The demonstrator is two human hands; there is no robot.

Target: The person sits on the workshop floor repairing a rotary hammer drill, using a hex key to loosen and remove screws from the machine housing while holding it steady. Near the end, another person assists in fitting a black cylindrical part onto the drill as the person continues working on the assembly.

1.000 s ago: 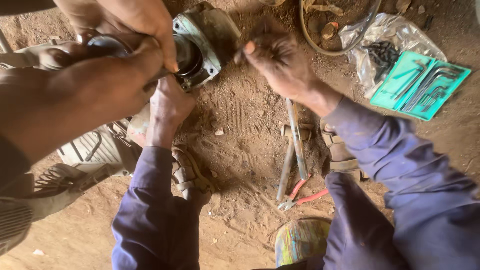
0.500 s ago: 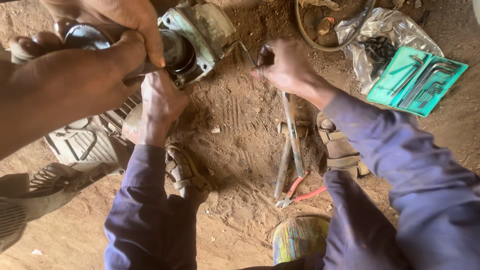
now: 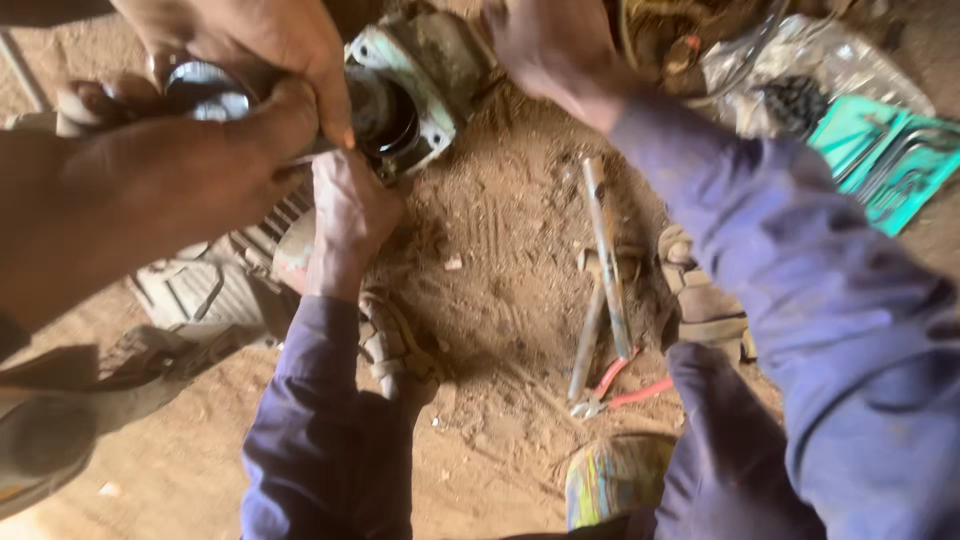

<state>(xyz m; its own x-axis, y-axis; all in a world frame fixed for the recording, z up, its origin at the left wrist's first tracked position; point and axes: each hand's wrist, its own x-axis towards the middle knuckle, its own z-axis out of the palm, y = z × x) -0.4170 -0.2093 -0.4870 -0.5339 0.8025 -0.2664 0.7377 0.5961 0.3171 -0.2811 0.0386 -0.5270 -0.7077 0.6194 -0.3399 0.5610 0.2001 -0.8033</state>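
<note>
My left hand (image 3: pixel 345 215) reaches up from a purple sleeve and grips the lower edge of a dirty green-grey engine casing (image 3: pixel 430 70) with a round dark bore. My right hand (image 3: pixel 545 45) is raised at the top of the view, just right of the casing; it is blurred and what it holds cannot be made out. Another person's two hands (image 3: pixel 215 110) come in from the left and clasp a shiny round metal part (image 3: pixel 205 85) against the casing's opening. A finned grey engine block (image 3: pixel 215 275) lies under those hands.
On the dirt floor lie long metal bars (image 3: pixel 605 255), red-handled pliers (image 3: pixel 625 385), a teal rack of hex keys (image 3: pixel 885 160) and a clear plastic bag (image 3: pixel 800 60). A striped round object (image 3: pixel 615 480) sits near my knees. Sandalled feet (image 3: pixel 395 345) rest on the ground.
My right hand has moved up and away from the ground toward the top edge. The view has shifted closer. My left hand and the other person's hands stay at the casing.
</note>
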